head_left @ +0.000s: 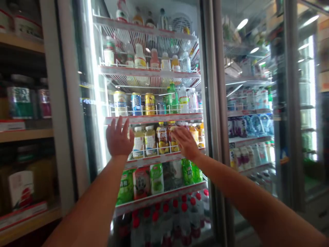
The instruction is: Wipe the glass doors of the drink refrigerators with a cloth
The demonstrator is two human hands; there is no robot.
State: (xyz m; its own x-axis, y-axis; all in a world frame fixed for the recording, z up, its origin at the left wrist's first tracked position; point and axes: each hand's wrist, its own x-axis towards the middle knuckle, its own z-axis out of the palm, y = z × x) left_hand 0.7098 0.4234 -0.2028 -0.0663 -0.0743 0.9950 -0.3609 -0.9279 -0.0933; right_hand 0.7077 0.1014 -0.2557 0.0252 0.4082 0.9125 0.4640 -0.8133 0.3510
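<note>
Both my arms reach toward a lit drinks fridge. My left hand (119, 137) is raised with spread fingers in front of the fridge's left side, near a shelf edge (154, 118) and left of a pale drink bottle (138, 142). It holds nothing. My right hand (186, 142) stretches out flat, fingers pointing left, in front of dark tea bottles (162, 139) with yellow caps. Nothing shows in it, and whether its fingertips touch a bottle I cannot tell. Above the hands stand a blue can (136, 104) and a gold can (150, 104).
Green bottles (156, 178) and a red one (141, 183) stand on the shelf below, over several red-capped bottles (184, 219). Wooden shelves (25, 134) with jars are at left. A metal door frame (218, 103) divides off another fridge (249, 137) at right.
</note>
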